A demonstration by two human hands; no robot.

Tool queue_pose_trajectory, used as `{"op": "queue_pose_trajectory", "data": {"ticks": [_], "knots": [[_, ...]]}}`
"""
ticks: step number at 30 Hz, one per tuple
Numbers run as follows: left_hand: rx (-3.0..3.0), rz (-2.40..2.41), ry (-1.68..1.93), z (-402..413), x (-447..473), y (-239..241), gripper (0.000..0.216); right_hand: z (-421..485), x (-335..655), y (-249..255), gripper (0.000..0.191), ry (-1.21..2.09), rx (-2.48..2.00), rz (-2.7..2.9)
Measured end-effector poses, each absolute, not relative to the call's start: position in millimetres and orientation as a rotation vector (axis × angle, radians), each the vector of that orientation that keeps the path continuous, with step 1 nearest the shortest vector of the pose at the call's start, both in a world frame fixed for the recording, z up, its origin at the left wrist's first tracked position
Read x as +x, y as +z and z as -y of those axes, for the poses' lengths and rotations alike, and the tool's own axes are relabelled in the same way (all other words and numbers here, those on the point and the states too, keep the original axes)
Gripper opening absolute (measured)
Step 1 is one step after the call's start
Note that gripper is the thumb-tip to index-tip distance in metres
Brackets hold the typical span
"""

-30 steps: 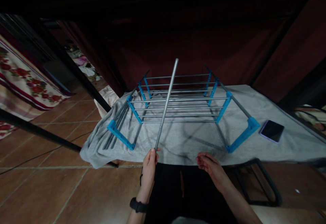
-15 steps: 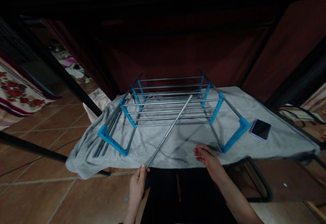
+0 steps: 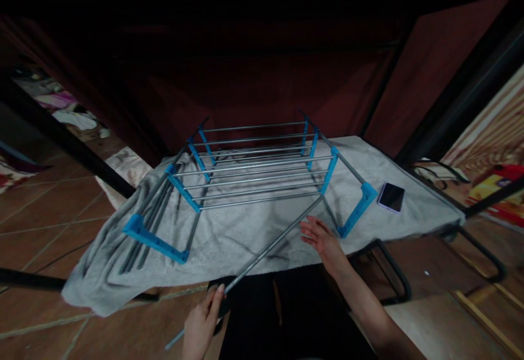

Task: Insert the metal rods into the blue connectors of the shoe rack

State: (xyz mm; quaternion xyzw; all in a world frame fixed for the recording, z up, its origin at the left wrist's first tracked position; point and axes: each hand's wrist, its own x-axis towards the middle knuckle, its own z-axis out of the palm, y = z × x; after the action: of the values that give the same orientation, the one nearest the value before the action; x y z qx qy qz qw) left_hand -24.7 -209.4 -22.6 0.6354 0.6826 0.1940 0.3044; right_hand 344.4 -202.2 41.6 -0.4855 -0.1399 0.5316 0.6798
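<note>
My left hand (image 3: 203, 316) is closed around a long grey metal rod (image 3: 266, 252), low in front of my lap. The rod slants up to the right, its far end by the lower right part of a rack frame (image 3: 262, 181) made of metal bars and blue plastic connectors. Close beside the rod's upper half, my right hand (image 3: 321, 237) hangs with its fingers spread; it holds nothing. A blue end connector (image 3: 360, 211) stands right of that hand, and another blue end connector (image 3: 155, 240) is at the near left of the rack.
The rack lies on a grey cloth (image 3: 245, 256) over a low table. Several loose rods (image 3: 149, 229) rest at the left. A phone (image 3: 392, 197) lies at the right. A dark metal-framed stool (image 3: 434, 272) stands at the lower right, and a red panel (image 3: 245, 87) rises behind.
The rod has swung down and to the right, its far end dropping from over the rack's bars to the lower right side. My right hand has come nearer to it. My view has turned right.
</note>
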Motion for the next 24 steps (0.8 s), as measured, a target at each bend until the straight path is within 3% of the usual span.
{"op": "queue_pose_trajectory", "data": {"ticks": [7, 15, 24], "knots": [[1.783, -1.756, 0.410, 212.8, -26.8, -16.4, 0.049, 208.7, 352.8, 34.9, 0.041, 1.149, -1.062, 0.287], [1.894, -1.722, 0.418, 201.9, -38.3, -20.8, 0.027, 228.4, 371.9, 23.7, 0.035, 1.139, -1.108, 0.267], [2.018, -1.843, 0.808, 191.7, -56.0, -1.3, 0.009, 261.3, 428.0, -34.3, 0.024, 1.089, -1.230, 0.094]]}}
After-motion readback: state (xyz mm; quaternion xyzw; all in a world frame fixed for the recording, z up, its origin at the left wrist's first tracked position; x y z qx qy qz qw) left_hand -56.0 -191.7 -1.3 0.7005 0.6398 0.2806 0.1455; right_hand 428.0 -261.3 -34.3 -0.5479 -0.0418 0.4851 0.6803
